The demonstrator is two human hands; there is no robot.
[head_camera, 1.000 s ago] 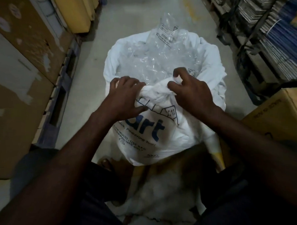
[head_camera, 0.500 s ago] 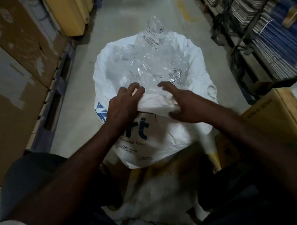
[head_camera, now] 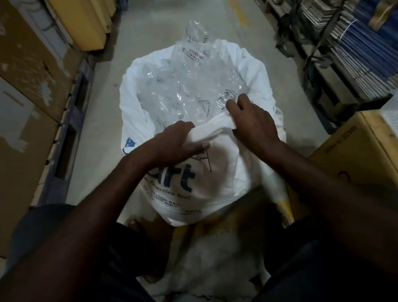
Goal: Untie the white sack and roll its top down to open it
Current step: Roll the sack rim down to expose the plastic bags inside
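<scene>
Sack print, fingertips and aisle stock only partly readable

The left hand (head_camera: 179, 140) and forearm cover the start of the blue lettering on the white sack (head_camera: 215, 174); both hands' fingertips are buried in its bunched rim. The smaller print below blurs. The shelves (head_camera: 366, 50) and the cardboard boxes (head_camera: 22, 81) run off the frame edges.

A grey concrete floor (head_camera: 166, 21) runs toward twelve o'clock between worn cardboard boxes (head_camera: 21, 95) at nine o'clock (surfaces torn in pale patches), yellow cartons (head_camera: 85, 18) at eleven, stacked shelving (head_camera: 359, 50) at two, and a yellow-brown box (head_camera: 365, 152) at three.
</scene>
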